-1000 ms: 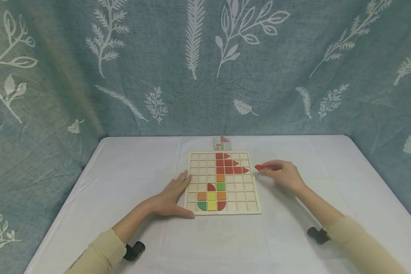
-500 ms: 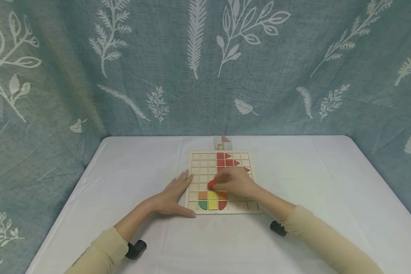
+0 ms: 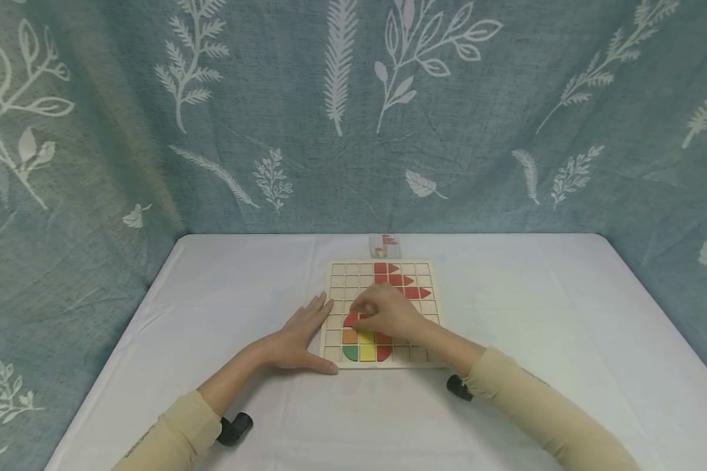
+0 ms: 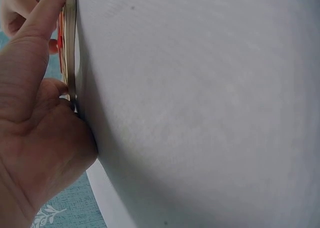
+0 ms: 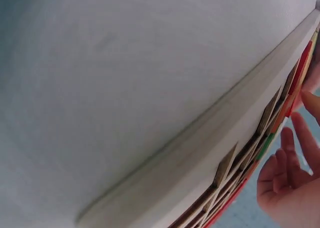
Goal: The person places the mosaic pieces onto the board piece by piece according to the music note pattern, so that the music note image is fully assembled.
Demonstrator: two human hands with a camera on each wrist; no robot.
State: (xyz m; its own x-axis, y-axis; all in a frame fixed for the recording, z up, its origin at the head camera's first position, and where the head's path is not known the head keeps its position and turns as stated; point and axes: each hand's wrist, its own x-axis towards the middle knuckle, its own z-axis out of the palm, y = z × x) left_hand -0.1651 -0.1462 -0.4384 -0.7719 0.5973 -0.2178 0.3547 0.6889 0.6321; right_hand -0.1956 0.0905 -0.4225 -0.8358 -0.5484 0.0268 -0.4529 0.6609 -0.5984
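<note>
A wooden grid board [image 3: 353, 284] lies on the white table, with coloured flat pieces set in its cells. My left hand [image 3: 297, 337] rests along the board's left edge, fingers stretched out and thumb at the near corner. Over the lower left part of the grid, my right hand [image 3: 391, 315] pinches a red rounded piece [image 3: 349, 320] above an orange square [image 3: 349, 337]. In the right wrist view the fingers [image 5: 305, 138] reach down at the board's pieces. Yellow squares [image 3: 366, 353] and a green quarter-round [image 3: 350, 353] lie below; the right hand hides the middle cells.
A small picture card [image 3: 385, 246] lies just behind the board. Red pieces with pointed ends [image 3: 408, 280] line the upper right cells. A patterned blue-green cloth [image 3: 306, 183] hangs behind and beside the table [image 3: 241, 281].
From the right of the board, my right hand has brought the red piece leftward over the grid, then slightly further left and down to a cell. My left hand has stayed in place.
</note>
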